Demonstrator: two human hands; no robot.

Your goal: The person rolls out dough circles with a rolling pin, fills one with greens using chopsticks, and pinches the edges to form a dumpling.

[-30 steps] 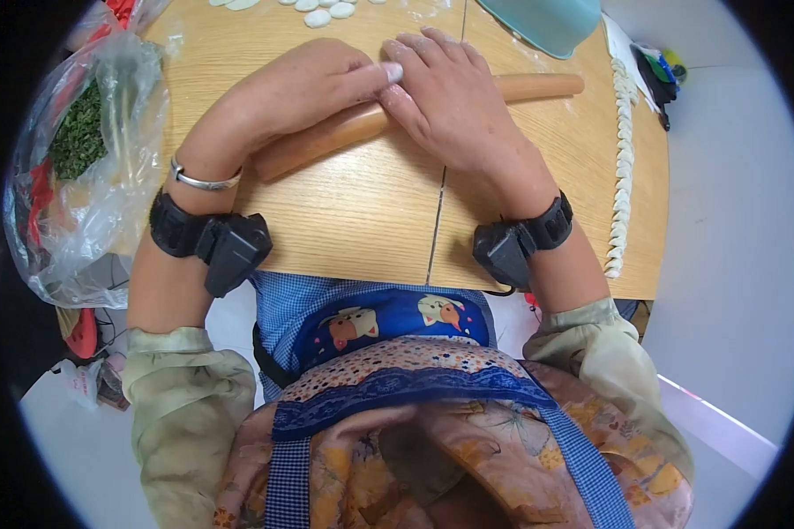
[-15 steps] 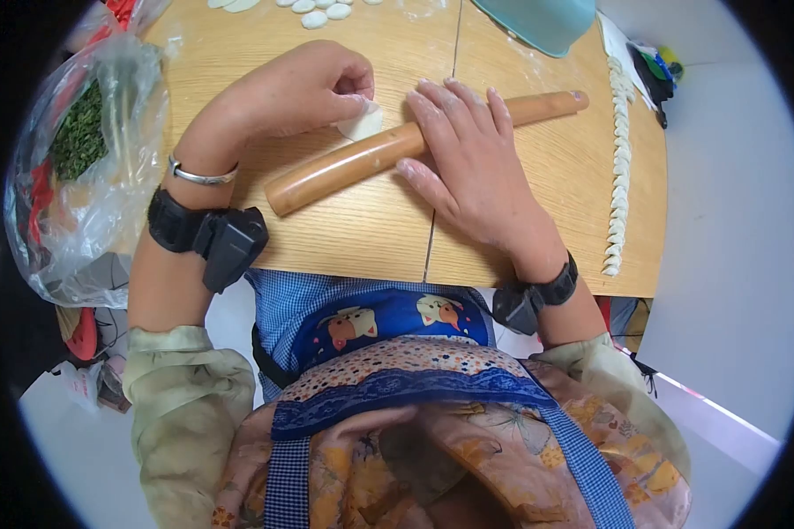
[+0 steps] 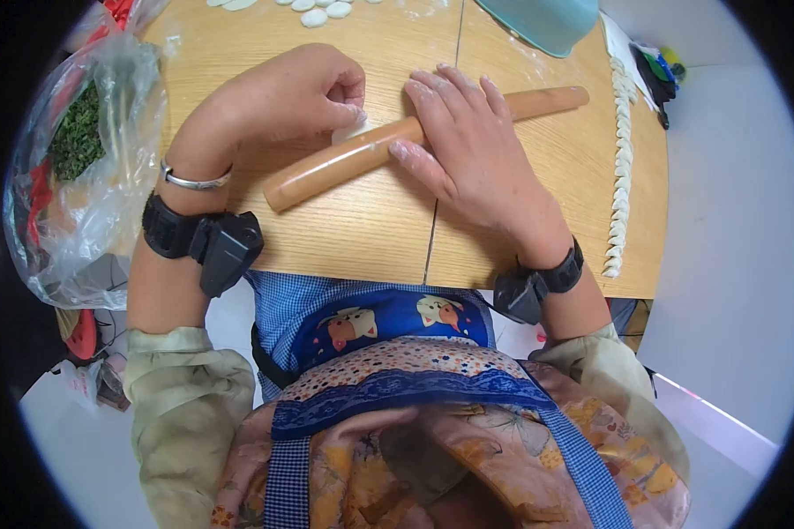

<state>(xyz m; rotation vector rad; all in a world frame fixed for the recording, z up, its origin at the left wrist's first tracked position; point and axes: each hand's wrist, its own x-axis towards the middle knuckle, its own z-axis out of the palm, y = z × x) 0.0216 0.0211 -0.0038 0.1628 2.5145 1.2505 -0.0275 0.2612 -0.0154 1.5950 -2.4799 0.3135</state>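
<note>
A wooden rolling pin [image 3: 335, 166] lies slantwise on the table. Across it rests my right hand [image 3: 475, 154], palm down, its floury fingers stretched out beyond the pin and its thumb on the near side. My left hand [image 3: 295, 95] is closed, pinching the edge of a small white dough wrapper [image 3: 350, 133] just behind the pin. Part of the wrapper is hidden by the pin and by my fingertips.
Flattened dough pieces [image 3: 313, 18] lie at the table's far edge. A teal bowl [image 3: 551, 25] stands at the back. Filled dumplings [image 3: 624, 167] run in a line along the right side. Chopped greens [image 3: 79, 132] sit in a plastic bag [image 3: 132, 198] at left.
My right hand has slid slightly forward over the rolling pin. The pin now covers more of the wrapper. My left hand has shifted a little to the left, still pinching the wrapper.
</note>
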